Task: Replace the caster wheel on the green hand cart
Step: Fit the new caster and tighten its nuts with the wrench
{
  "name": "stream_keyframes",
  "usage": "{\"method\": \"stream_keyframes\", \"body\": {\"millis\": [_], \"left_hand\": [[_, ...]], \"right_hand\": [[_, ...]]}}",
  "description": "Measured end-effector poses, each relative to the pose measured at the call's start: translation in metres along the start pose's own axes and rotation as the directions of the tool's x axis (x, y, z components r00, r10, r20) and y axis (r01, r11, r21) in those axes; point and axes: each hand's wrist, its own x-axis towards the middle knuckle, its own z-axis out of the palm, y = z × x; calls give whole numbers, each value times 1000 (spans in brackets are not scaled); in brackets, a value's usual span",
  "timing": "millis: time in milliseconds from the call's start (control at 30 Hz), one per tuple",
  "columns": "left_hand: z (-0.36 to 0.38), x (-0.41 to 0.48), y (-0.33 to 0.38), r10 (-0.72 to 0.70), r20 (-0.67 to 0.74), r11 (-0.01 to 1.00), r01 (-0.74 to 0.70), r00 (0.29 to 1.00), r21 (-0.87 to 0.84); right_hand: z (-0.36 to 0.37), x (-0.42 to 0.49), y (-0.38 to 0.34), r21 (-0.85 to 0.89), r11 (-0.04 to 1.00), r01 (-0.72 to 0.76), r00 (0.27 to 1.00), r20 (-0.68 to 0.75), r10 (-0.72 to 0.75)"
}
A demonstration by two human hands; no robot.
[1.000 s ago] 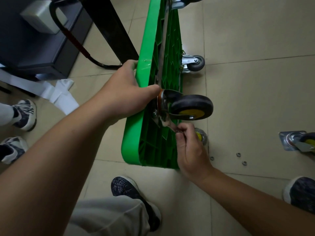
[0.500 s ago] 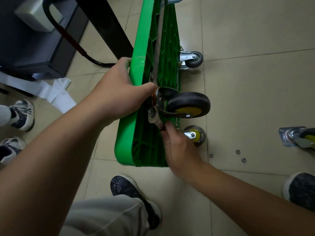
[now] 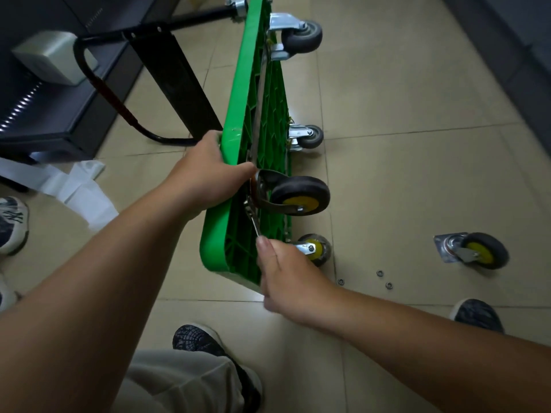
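Note:
The green hand cart [image 3: 238, 162] stands on its side edge on the tiled floor, ribbed underside facing right. My left hand [image 3: 205, 177] grips its upper rim, thumb against the mounting plate of a black caster wheel with a yellow hub [image 3: 299, 195]. My right hand [image 3: 286, 278] holds a small metal wrench [image 3: 253, 217] whose head sits at the caster's plate. A lower caster with a yellow hub [image 3: 314, 248] touches the floor. Two grey casters [image 3: 302, 35] [image 3: 310, 137] sit farther along the cart.
A loose caster with a yellow hub [image 3: 477, 251] lies on the floor at right, several small washers or nuts [image 3: 380, 274] near it. My shoes [image 3: 208, 350] [image 3: 477, 315] flank the cart. Another person's sneakers [image 3: 12, 222], white cloth [image 3: 77, 189] and dark furniture [image 3: 59, 108] are at left.
My right hand slid down from the caster plate and now holds the wrench by its lower end. The view pulled back, showing more of the cart. My left hand kept its grip.

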Motion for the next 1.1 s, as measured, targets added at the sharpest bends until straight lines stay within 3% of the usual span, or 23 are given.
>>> {"method": "stream_keyframes", "body": {"millis": [67, 133, 233, 300, 367, 467, 633, 867, 1100], "left_hand": [[-1, -1, 1, -1, 9, 1000, 2, 1000, -17], [0, -3, 2, -2, 18, 999, 3, 1000, -48], [1, -3, 3, -11, 34, 998, 13, 999, -63], [-1, -1, 2, -17, 44, 997, 20, 999, -75], [-1, 0, 2, -13, 55, 997, 17, 998, -77], [0, 2, 2, 1, 53, 998, 2, 999, -59], [0, 1, 1, 1, 53, 998, 2, 999, -57], [1, 1, 0, 8, 37, 999, -7, 999, -33], [1, 0, 0, 9, 21, 1000, -9, 1000, -12]], "right_hand": [[0, -7, -20, 167, 978, -125, 990, 83, 113], [-7, -21, -30, 226, 964, -140, 982, 154, 107], [-2, -32, -23, 246, 964, -99, 995, 57, 88], [4, -38, -5, 120, 992, 31, 990, -137, -15], [1, -37, 20, -45, 990, 135, 964, -226, -141], [-14, -14, 44, -254, 947, 199, 925, -270, -267], [-13, 22, 62, -446, 839, 312, 859, -246, -450], [-3, 50, 76, -337, 893, 299, 833, -365, -417], [3, 64, 74, -407, 853, 326, 840, -290, -459]]}}
